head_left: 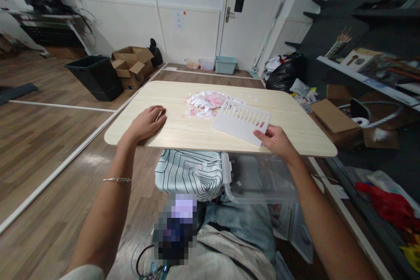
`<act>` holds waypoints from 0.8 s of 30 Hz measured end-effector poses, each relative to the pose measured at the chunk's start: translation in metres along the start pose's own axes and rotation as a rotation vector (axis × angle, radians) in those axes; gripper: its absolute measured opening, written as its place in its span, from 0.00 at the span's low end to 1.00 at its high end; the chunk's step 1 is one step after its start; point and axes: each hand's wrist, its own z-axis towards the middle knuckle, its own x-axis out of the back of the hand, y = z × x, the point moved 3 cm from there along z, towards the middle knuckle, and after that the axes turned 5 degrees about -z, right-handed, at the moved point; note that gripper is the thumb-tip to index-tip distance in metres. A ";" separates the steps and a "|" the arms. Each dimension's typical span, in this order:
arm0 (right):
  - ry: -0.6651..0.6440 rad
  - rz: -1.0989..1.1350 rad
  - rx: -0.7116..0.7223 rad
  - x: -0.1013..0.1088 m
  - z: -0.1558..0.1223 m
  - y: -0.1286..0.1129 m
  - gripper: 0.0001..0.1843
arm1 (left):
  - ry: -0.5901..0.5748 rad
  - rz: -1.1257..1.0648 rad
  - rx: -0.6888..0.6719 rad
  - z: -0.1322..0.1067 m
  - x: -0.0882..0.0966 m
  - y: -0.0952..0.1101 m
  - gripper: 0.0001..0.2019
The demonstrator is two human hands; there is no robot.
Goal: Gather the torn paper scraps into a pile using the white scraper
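My right hand (274,139) grips the near edge of a flat white plastic panel with a row of slots (242,121), which lies tilted on the light wooden table (183,133). Just beyond the panel sits a pile of small pink and white paper scraps (206,103) at the table's middle. My left hand (148,121) rests palm down on the table's left part, fingers loosely curled and holding nothing, a short way left of the scraps.
Under the table's near edge lie a patterned cushion (189,174) and a clear plastic bin (262,179). A black bin (96,76) and cardboard boxes (131,65) stand at the left rear. Black bags, boxes and shelves crowd the right side.
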 end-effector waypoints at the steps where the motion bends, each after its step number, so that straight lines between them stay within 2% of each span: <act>1: 0.004 -0.014 0.020 -0.001 -0.003 -0.003 0.47 | -0.005 0.002 -0.002 0.000 0.000 0.000 0.34; 8: -0.009 -0.043 0.158 -0.009 -0.017 -0.030 0.37 | -0.004 -0.008 -0.010 0.000 0.000 0.001 0.34; 13: -0.129 -0.023 0.195 -0.018 -0.014 -0.034 0.36 | -0.003 -0.017 -0.011 0.000 0.001 0.002 0.33; 16: -0.160 -0.019 0.176 -0.020 -0.013 -0.032 0.34 | -0.008 -0.014 -0.015 0.001 0.002 0.003 0.34; 20: -0.112 -0.022 0.130 -0.020 -0.017 -0.030 0.34 | -0.014 -0.005 -0.011 0.001 0.002 0.004 0.35; 24: 0.026 -0.019 0.067 -0.012 -0.019 -0.022 0.40 | -0.015 -0.010 -0.005 0.001 0.003 0.005 0.35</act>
